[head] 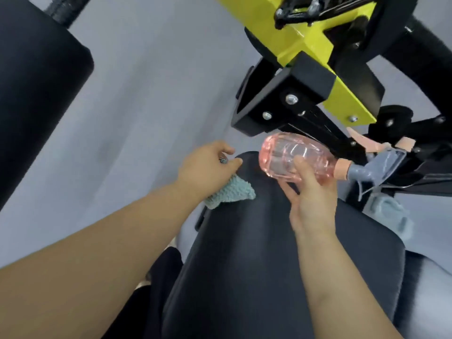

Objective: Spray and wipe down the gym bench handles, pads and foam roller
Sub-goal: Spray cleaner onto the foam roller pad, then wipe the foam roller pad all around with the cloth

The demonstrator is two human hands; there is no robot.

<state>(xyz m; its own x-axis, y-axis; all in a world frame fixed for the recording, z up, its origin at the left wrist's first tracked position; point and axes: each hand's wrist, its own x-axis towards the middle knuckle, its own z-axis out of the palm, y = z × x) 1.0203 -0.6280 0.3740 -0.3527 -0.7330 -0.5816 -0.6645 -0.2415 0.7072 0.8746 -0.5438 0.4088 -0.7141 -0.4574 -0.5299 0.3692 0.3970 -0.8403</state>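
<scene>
1. One slip threatens at the pad (pixel 256 253): the cloth (pixel 231 195), bunched in the curled fingers of the left hand (pixel 208 165) at the pad's far left edge, could slide off.
2. The spray bottle (pixel 298 156) lies sideways just above, loosely clasped by the right hand (pixel 311 194). It might drop, or mist the frame (pixel 281 94) instead.
3. The pad runs down the middle: black, smooth, faintly sheened.
</scene>
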